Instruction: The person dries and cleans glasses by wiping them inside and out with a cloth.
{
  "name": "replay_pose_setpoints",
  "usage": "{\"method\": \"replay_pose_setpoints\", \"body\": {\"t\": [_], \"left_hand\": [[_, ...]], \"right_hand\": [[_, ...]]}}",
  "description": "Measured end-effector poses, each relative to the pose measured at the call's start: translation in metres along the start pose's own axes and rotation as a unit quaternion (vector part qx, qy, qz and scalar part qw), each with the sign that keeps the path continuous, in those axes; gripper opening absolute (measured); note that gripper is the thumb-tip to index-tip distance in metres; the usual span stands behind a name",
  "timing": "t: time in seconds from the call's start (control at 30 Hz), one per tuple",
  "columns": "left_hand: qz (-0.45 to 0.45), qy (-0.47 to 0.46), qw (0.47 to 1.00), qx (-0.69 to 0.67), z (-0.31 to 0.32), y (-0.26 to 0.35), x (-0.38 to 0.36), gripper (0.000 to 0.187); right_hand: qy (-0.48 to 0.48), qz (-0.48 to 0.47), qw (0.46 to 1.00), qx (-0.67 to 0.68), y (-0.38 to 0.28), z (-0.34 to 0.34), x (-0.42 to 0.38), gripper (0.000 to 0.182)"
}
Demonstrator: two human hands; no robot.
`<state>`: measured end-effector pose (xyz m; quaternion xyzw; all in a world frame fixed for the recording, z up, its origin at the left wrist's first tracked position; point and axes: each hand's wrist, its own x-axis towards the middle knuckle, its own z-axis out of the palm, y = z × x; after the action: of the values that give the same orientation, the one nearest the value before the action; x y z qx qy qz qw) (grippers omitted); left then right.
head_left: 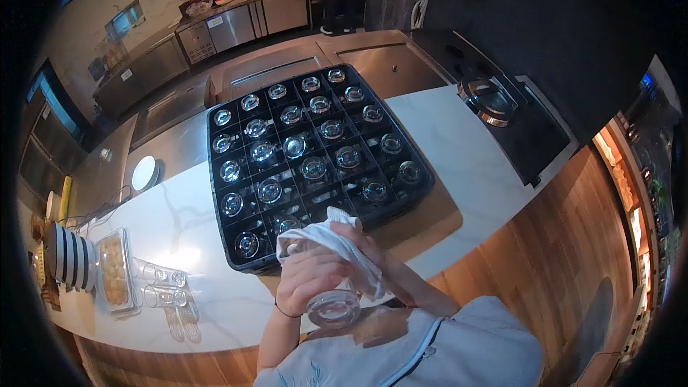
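My left hand (304, 276) grips a clear glass (333, 308) held close to my chest, its base toward the camera. My right hand (365, 244) holds a white cloth (337, 240) that is draped over the glass's far end and partly covers both hands. Just beyond my hands sits a black compartment rack (418, 197) filled with several upside-down glasses, one per cell. The rack rests on a wooden board (430, 226) on the white marble counter (179, 222).
Two glasses (161, 283) lie on their sides at the counter's left, next to a clear tray of pastries (115, 272) and a stack of plates (68, 254). A white saucer (143, 172) sits further back. A pot lid (487, 100) rests on the black cooktop at right.
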<state>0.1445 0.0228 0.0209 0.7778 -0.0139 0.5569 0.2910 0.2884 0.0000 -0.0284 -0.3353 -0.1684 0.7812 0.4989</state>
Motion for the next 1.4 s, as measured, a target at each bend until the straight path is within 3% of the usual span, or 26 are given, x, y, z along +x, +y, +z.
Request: {"method": "replay_pose_setpoints", "body": {"t": [0.07,0.1,0.17,0.2,0.23,0.3,0.33,0.37,0.43,0.5,0.53,0.77,0.97,1.03,1.1,1.17,1.23,1.27,1.3,1.4], "left_hand": [[-0.045,-0.044,0.996,0.064,-0.006,-0.001,-0.004,0.015],[-0.077,0.026,0.996,0.022,-0.004,-0.012,-0.023,0.015],[-0.109,0.13,0.984,0.056,0.001,-0.013,-0.012,0.047],[-0.146,0.184,0.97,0.07,0.004,-0.01,-0.003,0.061],[-0.193,0.235,0.951,0.047,0.003,-0.014,0.001,0.068],[-0.26,0.315,0.909,-0.083,0.005,-0.014,0.01,0.076],[-0.288,0.331,0.892,-0.11,0.007,-0.018,0.002,0.077],[-0.284,0.297,0.902,-0.134,0.003,-0.031,-0.014,0.079],[-0.36,0.257,0.896,0.042,0.006,-0.038,-0.031,0.063],[-0.345,0.274,0.897,0.03,0.017,-0.03,-0.028,0.062],[-0.338,0.285,0.897,0.01,0.02,-0.024,-0.025,0.061],[-0.332,0.328,0.883,-0.047,0.015,-0.013,-0.015,0.058],[-0.35,0.396,0.844,-0.088,0.003,-0.018,-0.014,0.057],[-0.372,0.428,0.81,-0.151,-0.007,-0.029,-0.011,0.056],[-0.395,0.45,0.748,-0.287,-0.02,-0.048,-0.005,0.055],[-0.448,0.417,0.652,-0.447,-0.037,-0.052,-0.001,0.057],[-0.418,0.374,0.646,-0.518,-0.049,-0.062,-0.002,0.057],[-0.449,0.394,0.631,-0.495,-0.05,-0.064,0.006,0.059],[-0.452,0.399,0.622,-0.499,-0.052,-0.065,0.011,0.06],[-0.41,0.339,0.641,-0.552,-0.058,-0.068,0.009,0.058]], "right_hand": [[0.058,-0.047,0.996,-0.046,-0.002,0.002,-0.003,0.026],[0.079,-0.087,0.986,-0.122,0.0,-0.004,-0.003,0.024],[0.114,-0.173,0.938,-0.276,0.001,-0.013,-0.005,0.022],[0.13,-0.344,0.891,-0.266,0.002,-0.008,-0.006,0.021],[0.161,-0.382,0.884,-0.215,-0.002,0.001,-0.012,0.022],[0.121,-0.448,0.863,-0.199,-0.013,0.005,-0.02,0.031],[0.056,-0.474,0.857,-0.192,-0.011,0.009,-0.022,0.037],[-0.012,-0.495,0.85,-0.182,-0.008,0.012,-0.025,0.045],[-0.098,-0.571,0.699,-0.42,-0.028,0.03,-0.022,0.049],[-0.058,-0.565,0.563,-0.6,-0.032,0.057,-0.026,0.052],[-0.04,-0.518,0.526,-0.673,-0.032,0.067,-0.03,0.053],[-0.067,-0.512,0.569,-0.64,-0.011,0.062,-0.02,0.054],[-0.045,-0.521,0.58,-0.625,0.0,0.056,-0.033,0.039],[-0.034,-0.555,0.53,-0.64,-0.005,0.048,-0.04,0.034],[-0.032,-0.597,0.565,-0.568,-0.001,0.028,-0.037,0.029],[0.009,-0.491,0.733,-0.47,0.006,-0.006,-0.045,0.031],[0.123,-0.379,0.853,-0.338,0.01,-0.035,-0.056,0.032],[0.194,-0.333,0.889,-0.248,0.01,-0.046,-0.061,0.033],[0.264,-0.308,0.904,-0.138,0.008,-0.052,-0.062,0.034],[0.257,-0.25,0.929,-0.095,0.001,-0.06,-0.071,0.034]]}}
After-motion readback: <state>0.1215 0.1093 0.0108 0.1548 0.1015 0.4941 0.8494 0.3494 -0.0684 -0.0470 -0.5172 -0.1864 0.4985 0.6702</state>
